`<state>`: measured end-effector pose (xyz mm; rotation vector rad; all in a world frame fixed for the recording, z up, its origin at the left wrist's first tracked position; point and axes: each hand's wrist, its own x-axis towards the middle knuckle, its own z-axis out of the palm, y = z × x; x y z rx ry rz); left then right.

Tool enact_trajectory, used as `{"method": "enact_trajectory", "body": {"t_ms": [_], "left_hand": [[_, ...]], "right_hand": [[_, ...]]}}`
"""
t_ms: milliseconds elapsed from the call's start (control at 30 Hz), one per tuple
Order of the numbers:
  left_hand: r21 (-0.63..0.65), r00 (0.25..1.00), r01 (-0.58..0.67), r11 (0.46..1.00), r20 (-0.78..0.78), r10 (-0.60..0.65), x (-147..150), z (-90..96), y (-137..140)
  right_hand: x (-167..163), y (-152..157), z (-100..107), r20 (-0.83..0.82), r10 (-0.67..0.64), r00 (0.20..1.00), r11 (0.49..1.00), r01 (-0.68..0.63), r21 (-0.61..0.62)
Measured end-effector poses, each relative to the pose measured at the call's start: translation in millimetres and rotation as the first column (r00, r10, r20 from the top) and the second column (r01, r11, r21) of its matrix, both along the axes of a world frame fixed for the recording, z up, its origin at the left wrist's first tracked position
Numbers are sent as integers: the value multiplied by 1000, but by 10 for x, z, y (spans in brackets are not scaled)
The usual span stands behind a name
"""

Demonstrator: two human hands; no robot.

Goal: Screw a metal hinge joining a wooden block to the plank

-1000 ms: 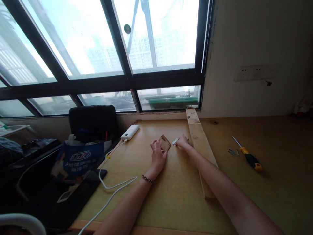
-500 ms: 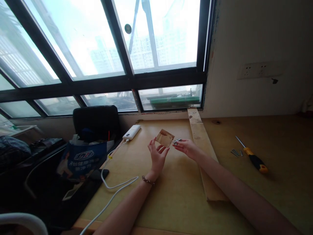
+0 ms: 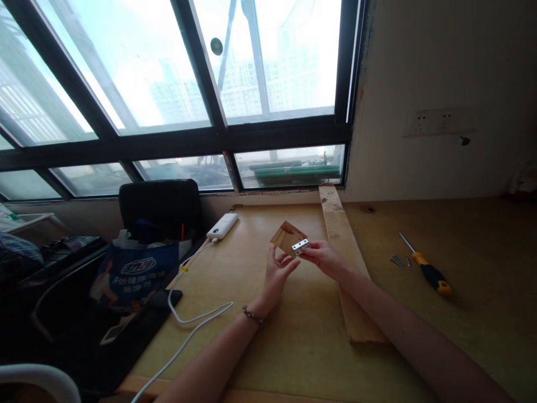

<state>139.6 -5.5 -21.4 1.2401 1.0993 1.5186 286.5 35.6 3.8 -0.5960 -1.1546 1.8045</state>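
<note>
My left hand (image 3: 277,277) grips a small square wooden board (image 3: 285,237) by its lower edge, raised above the table. My right hand (image 3: 325,256) pinches a small silver metal piece with holes (image 3: 301,246) between thumb and fingers. This metal piece overlaps the board's lower right corner in view; whether they touch I cannot tell. To the right on the table lie a yellow-and-black screwdriver (image 3: 432,275) and several screws (image 3: 396,260).
A long wooden plank (image 3: 350,268) lies across the table (image 3: 289,347) beneath my right forearm. A white power bank (image 3: 223,225) with a white cable (image 3: 197,323) rests near the left edge. Beyond that edge are a black chair (image 3: 161,204) and a blue bag (image 3: 130,274).
My right hand has brought the metal piece left against or in front of the board's corner and turned its holed face into view. The board has shifted slightly right in view.
</note>
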Motion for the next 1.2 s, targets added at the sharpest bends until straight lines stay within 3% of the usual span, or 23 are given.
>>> {"method": "enact_trajectory", "body": {"t_ms": [100,167,233,300,367,433,500,567,667,733,833,967,1100,1200], "left_hand": [[-176,928,308,935,271,-255,23,-36,7],[-211,900,339,917,357,-250,69,-53,24],[-202,908,293,934,366,-205,145,-50,88],[-191,929,211,959,344,-136,253,-24,220],[-192,936,91,977,351,-18,389,10,418],[-185,907,26,982,417,54,550,24,648],[-210,856,-15,978,503,121,724,-3,862],[-235,812,-32,971,560,163,889,-73,1024],[-254,746,-77,964,627,225,1058,-198,1147],[-262,741,-65,963,634,222,1098,-254,1170],[-294,733,-1,956,649,201,1084,-275,1171],[-331,665,45,943,714,219,1057,-251,1163],[-323,701,61,944,688,190,1072,-245,1130],[-292,736,48,955,657,164,1078,-249,1092]], "right_hand": [[35,-31,37,131,98,987,993,-105,50],[70,-24,59,249,173,953,979,-194,65],[140,30,99,371,189,909,972,-226,59],[267,144,171,509,66,858,986,-135,99],[451,305,266,617,-219,756,964,69,257],[657,477,357,620,-500,604,861,274,428],[831,619,418,597,-609,522,793,399,461],[936,706,434,591,-599,540,799,446,404],[979,749,389,591,-496,636,862,444,245],[980,752,345,589,-440,678,885,437,159],[993,765,290,584,-434,686,881,457,119],[1007,802,230,521,-446,728,877,473,90],[969,808,178,359,-345,867,930,367,7],[925,787,160,313,-315,896,940,339,-25]]}}
